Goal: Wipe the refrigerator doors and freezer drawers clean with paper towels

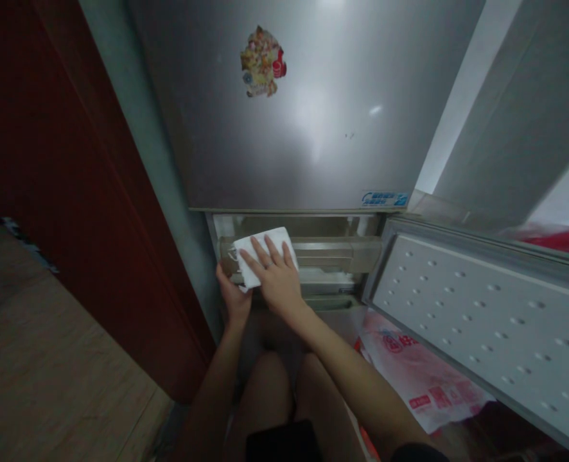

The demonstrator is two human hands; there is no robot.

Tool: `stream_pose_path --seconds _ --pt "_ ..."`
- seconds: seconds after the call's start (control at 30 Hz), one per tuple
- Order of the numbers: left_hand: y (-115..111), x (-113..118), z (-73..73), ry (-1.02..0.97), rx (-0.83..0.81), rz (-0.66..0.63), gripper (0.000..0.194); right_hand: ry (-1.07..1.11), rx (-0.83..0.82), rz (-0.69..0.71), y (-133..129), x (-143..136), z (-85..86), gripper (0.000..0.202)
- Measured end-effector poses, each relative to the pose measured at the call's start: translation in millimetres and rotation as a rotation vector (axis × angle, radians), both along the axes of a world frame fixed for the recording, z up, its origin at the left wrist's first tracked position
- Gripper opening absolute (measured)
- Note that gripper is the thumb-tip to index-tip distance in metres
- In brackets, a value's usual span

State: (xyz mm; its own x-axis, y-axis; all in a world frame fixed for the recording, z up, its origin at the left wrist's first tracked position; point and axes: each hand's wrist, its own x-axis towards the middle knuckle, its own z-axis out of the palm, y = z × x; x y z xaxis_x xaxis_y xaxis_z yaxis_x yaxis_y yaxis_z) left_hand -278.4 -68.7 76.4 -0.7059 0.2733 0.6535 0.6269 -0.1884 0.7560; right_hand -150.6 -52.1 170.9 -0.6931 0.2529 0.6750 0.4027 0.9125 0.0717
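My right hand (pixel 275 277) lies flat, fingers spread, pressing a white folded cloth (pixel 258 247) against the front of a translucent freezer drawer (pixel 337 253) in the open lower compartment of a silver fridge (pixel 304 128). My left hand (pixel 231 295) grips the drawer's left end, just below and left of the cloth. My bare knees show at the bottom of the view.
The lower fridge door (pixel 481 321) swings open to the right, its dimpled white inner panel facing up. A white and red plastic bag (pixel 419 372) lies on the floor under it. A dark red panel (pixel 72 192) stands at left, wood floor (pixel 48 372) beside it.
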Motion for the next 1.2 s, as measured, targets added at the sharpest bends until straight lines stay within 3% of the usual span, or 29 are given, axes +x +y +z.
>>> stream_pose_path --seconds 0.17,0.33,0.5,0.63,0.8,1.0,1.1,1.2 --pt "-5.8 -9.4 -4.4 -0.037 0.094 0.085 0.091 0.080 -0.070 -0.251 28.3 73.4 -9.9 0.080" --pt "-5.8 -6.2 -0.5 -0.059 0.064 0.074 0.091 0.191 -0.091 -0.438 71.7 138.0 -18.2 0.086" --pt "-6.2 -6.8 -1.0 -0.063 0.070 0.062 0.091 0.255 -0.102 -0.517 91.5 158.7 -19.3 0.084" --pt "-5.1 -6.0 0.5 -0.067 0.076 0.071 0.090 0.272 -0.104 -0.499 71.2 130.8 -21.1 0.084" --pt "-6.9 -5.1 1.9 -0.073 0.075 0.072 0.089 0.223 -0.127 -0.348 29.9 67.1 -20.5 0.081" --pt "-2.3 -5.4 -2.6 -0.038 0.075 -0.010 0.086 0.148 -0.101 -0.115 -4.8 -8.5 -14.8 0.056" --pt "1.2 5.4 15.9 0.000 0.050 -0.019 0.065 0.102 -0.073 -0.006 -19.1 -41.1 -10.5 0.050" --pt "-1.2 21.4 50.4 0.090 0.010 0.041 0.047 0.091 -0.028 0.051 -28.9 -65.6 -6.0 0.048"
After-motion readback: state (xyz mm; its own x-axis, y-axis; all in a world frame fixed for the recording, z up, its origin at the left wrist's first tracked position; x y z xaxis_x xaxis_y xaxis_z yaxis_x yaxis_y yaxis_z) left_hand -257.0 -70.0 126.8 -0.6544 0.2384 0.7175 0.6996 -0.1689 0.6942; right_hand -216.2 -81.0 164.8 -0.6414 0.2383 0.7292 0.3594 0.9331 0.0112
